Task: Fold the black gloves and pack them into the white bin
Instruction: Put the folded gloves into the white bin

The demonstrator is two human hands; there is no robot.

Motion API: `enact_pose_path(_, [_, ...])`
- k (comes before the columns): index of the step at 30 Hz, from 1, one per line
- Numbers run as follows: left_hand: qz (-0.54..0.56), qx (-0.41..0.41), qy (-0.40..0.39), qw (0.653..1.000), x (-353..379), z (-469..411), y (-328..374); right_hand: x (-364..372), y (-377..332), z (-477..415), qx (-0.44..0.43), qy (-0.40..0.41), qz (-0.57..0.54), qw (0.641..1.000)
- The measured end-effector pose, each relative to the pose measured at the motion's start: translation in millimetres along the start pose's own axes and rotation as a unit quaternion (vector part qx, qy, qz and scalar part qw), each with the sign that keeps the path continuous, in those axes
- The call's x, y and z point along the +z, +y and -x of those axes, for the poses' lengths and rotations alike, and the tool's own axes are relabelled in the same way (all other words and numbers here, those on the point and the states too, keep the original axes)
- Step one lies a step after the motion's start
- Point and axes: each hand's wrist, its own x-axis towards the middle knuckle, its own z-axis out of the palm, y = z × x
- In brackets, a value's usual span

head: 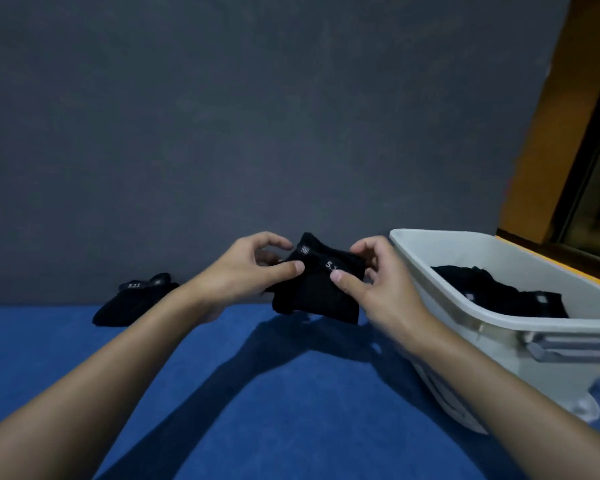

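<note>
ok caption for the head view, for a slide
Left hand and right hand pinch a black glove above the blue surface, beside the white bin.

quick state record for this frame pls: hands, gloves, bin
left hand: pinches left edge of held glove
right hand: pinches its right edge
held glove: black, partly folded, lifted above blue surface
loose glove: lies on the surface, far left
white bin: right of the hands, packed gloves inside
stage: fold in progress, not yet packed
</note>
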Motion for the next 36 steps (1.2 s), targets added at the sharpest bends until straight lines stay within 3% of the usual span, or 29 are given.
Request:
enact_pose_path(5, [-0.129,0.046,0.119,0.983,13.1,8.9,17.3,-17.7,-13.9,-3.0,0.003,0.114,-0.01,0.993])
enact_pose_path(7, [-0.192,0.062,0.13,0.971,20.4,13.8,28.6,-23.2,-18.6,-3.2,0.01,0.144,-0.013,0.989])
enact_pose_path(8, [-0.186,0.059,0.114,0.974,23.9,15.5,34.3,-25.0,-21.4,-3.2,0.012,0.154,-0.023,0.988])
enact_pose_path(11, [0.003,0.012,0.039,0.999,40.4,18.7,55.0,-29.4,-30.5,-0.7,0.016,0.151,-0.085,0.985])
enact_pose_path(14, [0.162,0.037,0.036,0.985,54.1,16.2,76.9,-36.2,-38.5,2.8,0.019,0.106,-0.113,0.988])
enact_pose_path(16, [0.205,0.069,0.052,0.975,61.3,9.4,87.4,-45.3,-43.8,3.3,0.026,0.075,-0.1,0.992])
enact_pose_path(21, [0.202,0.11,0.092,0.969,81.3,-9.1,105.9,-77.7,-61.1,1.8,0.039,0.016,-0.07,0.997])
enact_pose_path(27, [0.203,0.084,0.024,0.975,109.0,-30.0,129.0,-126.4,-71.2,-6.1,0.06,-0.045,-0.168,0.983])
enact_pose_path(36, [0.164,0.055,-0.023,0.985,148.9,-68.4,140.8,-174.1,-54.2,-16.1,0.049,0.007,-0.092,0.995])
